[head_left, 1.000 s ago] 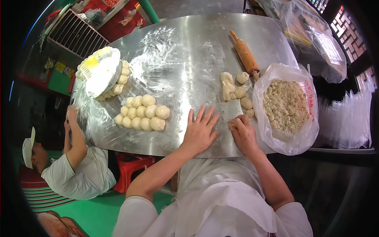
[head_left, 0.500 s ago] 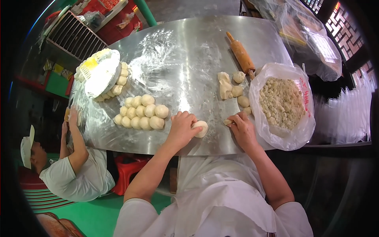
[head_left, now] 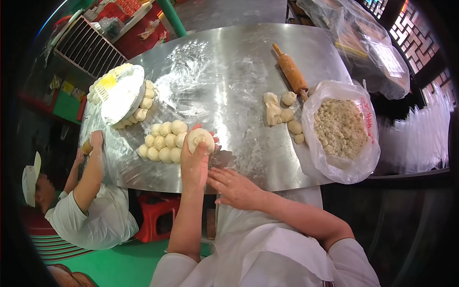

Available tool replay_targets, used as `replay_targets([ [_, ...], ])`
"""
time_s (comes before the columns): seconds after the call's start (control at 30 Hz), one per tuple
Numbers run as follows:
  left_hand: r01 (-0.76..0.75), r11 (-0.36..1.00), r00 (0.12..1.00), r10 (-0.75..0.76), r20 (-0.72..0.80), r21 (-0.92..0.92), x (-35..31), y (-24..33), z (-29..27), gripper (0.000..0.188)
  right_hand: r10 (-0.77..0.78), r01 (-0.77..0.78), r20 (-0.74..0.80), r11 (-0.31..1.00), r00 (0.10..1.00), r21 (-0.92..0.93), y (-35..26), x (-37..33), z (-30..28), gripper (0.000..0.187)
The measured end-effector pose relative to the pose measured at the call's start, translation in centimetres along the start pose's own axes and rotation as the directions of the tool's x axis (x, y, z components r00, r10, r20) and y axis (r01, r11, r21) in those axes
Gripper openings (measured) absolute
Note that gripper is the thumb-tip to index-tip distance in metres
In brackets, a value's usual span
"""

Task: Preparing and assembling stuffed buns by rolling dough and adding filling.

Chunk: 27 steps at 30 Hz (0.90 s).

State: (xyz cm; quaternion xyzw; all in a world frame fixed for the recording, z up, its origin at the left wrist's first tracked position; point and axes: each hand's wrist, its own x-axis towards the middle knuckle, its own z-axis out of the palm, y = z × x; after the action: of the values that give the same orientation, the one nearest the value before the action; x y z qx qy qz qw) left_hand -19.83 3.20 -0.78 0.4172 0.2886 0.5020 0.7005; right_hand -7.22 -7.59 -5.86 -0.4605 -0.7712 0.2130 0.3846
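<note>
My left hand [head_left: 195, 167], palm turned up, holds a pale round of dough [head_left: 195, 136]. Its thumb lies over the middle of the round, with the other fingers underneath. My right hand [head_left: 236, 188] is close by the left wrist at the table's near edge, its fingers stretched out and nothing visible in them. Beside the left hand, rows of smooth dough balls [head_left: 164, 141] sit packed together on the floured metal table [head_left: 239, 95]. Further right lie a lumpy dough piece [head_left: 272, 109] and several small dough balls [head_left: 294, 126].
A clear plastic bag [head_left: 310, 112] of crumbly filling [head_left: 340, 126] stands at the right, beside a wooden rolling pin [head_left: 291, 71]. At far left, a flour-covered bowl [head_left: 136, 91] rests among more dough balls. A co-worker [head_left: 91, 215] handles a brown cylinder [head_left: 87, 147] there.
My left hand has lifted the dough round, moved left and turned palm up. My right hand has swung left from beside the loose dough, and the small piece at its fingers no longer shows.
</note>
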Motion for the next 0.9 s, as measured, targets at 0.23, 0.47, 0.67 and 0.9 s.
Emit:
replay_targets([
  [0.23, 0.284, 0.959, 0.958, -0.284, 0.029, 0.012, -1.1, -2.0, 2.7, 0.043, 0.217, -0.25, -0.124, 0.852, 0.968, -0.461, 8.0, 0.0, -3.5, 0.074],
  [0.47, 0.375, 0.926, 0.922, -0.377, 0.09, 0.034, -1.4, -4.4, 2.3, 0.043, 0.174, -0.255, -0.264, 0.916, 0.949, -0.311, 2.7, -3.8, -15.8, 0.041],
  [0.67, 0.489, 0.855, 0.861, -0.444, 0.247, -0.17, -0.1, -4.8, 7.1, 0.059, 0.377, -0.725, -0.635, 0.5, 0.674, -0.473, 8.6, -12.7, -25.8, 0.036],
  [0.9, 0.596, 0.794, 0.715, -0.456, 0.53, -0.121, 1.4, -7.4, 17.9, 0.051, 0.488, -0.692, -0.491, 0.513, 0.722, -0.508, 9.8, -12.6, -23.1, 0.049],
])
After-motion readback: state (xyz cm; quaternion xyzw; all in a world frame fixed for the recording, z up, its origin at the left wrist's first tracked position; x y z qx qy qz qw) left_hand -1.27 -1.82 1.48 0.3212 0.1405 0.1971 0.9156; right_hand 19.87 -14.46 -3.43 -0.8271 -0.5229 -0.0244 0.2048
